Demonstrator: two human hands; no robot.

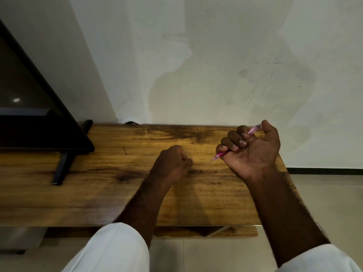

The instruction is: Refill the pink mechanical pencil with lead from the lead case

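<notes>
My right hand (253, 148) is curled around the pink mechanical pencil (221, 154), held above the wooden table (110, 193). The pencil's metal tip points down-left toward my left hand, and my thumb rests on its top end at the upper right. My left hand (172, 163) is closed into a loose fist on the table, a short way left of the pencil tip. Whether it holds anything is hidden by the fingers. No lead case shows anywhere in view.
A black flat screen (29, 114) on a black stand (62, 167) fills the table's left side. A thin dark line (125, 150) lies on the wood near it. A white wall runs behind the table; the table's right edge is beside my right wrist.
</notes>
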